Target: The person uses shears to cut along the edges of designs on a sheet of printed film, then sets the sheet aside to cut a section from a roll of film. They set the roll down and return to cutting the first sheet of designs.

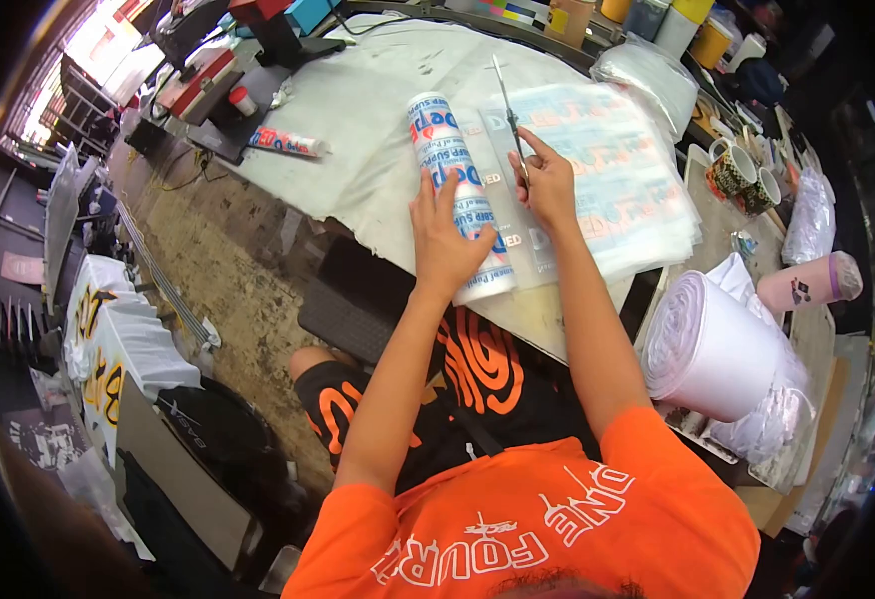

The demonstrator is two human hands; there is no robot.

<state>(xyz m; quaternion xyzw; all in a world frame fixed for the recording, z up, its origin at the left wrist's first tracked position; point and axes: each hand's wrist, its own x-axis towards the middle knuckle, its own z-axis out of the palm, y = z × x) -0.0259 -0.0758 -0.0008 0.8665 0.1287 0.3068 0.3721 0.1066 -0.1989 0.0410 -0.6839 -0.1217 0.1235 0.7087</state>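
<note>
A white printed film roll (454, 180) lies on the table; slim metal scissors (509, 112) rest on clear printed sheets (607, 190) beside it.

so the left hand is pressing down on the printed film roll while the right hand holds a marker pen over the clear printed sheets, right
Not quite. The right hand holds a pair of slim metal scissors, not a marker pen, over the stack of clear printed sheets. The head view shows the blades pointing away from the person. The left hand does press on the white roll of film printed in blue and red.

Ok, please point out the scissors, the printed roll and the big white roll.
scissors (506, 105): head view, on the blades.
printed roll (436, 135): head view, on its printed upper part.
big white roll (722, 354): head view, on its side wall.
</note>
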